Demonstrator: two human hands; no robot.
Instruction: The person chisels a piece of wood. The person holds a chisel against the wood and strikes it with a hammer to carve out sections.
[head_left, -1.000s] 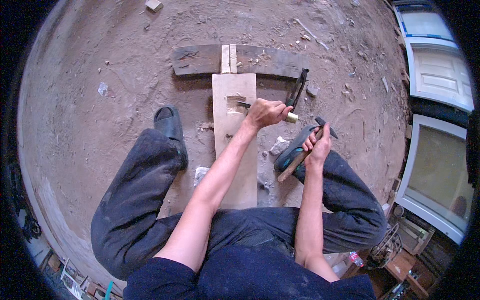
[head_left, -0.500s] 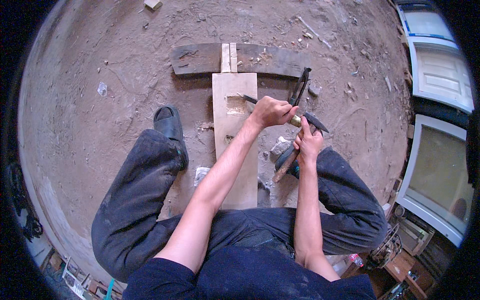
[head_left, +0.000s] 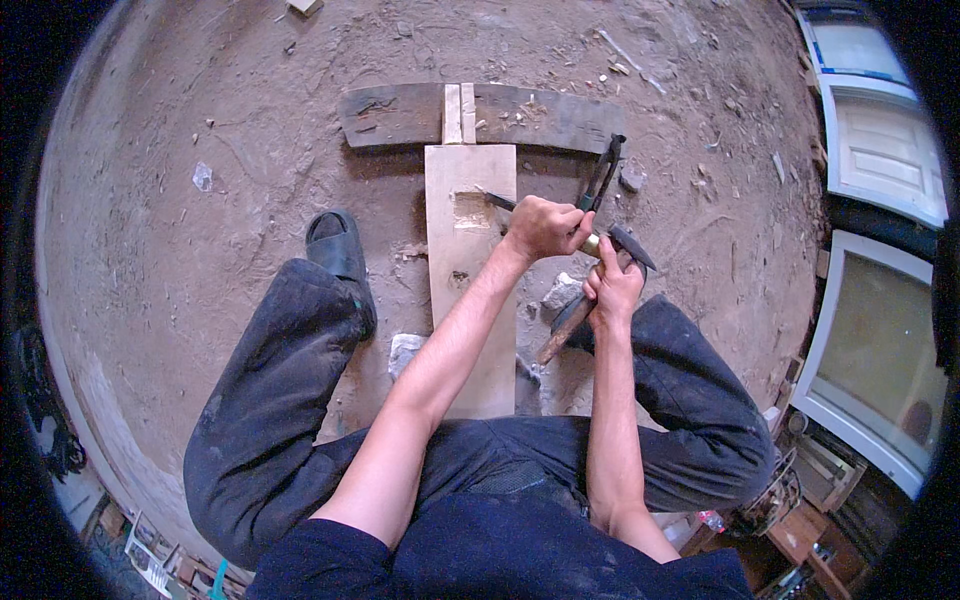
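My left hand [head_left: 545,228] is closed around a chisel [head_left: 500,201]. Its dark blade slants left to the right side of a shallow rectangular recess [head_left: 472,212] cut in a pale wooden board [head_left: 470,290]. The chisel's yellowish butt sticks out on the right of that fist. My right hand [head_left: 613,285] grips a hammer [head_left: 633,250] close under its dark metal head, and the head is right by the chisel's butt. The hammer's wooden handle slopes down toward my right foot. The board runs from between my legs to a dark crosswise plank.
Pale strips [head_left: 460,112] lie over the weathered plank [head_left: 395,117]. A dark two-armed tool [head_left: 606,165], partly green, is beyond my left hand. Stones [head_left: 562,290] and wood chips lie on the dirt floor. White framed panels [head_left: 870,350] stand along the right.
The hammer has tilted slightly, its handle end shifting left and its head up a little. The left hand and chisel have barely moved.
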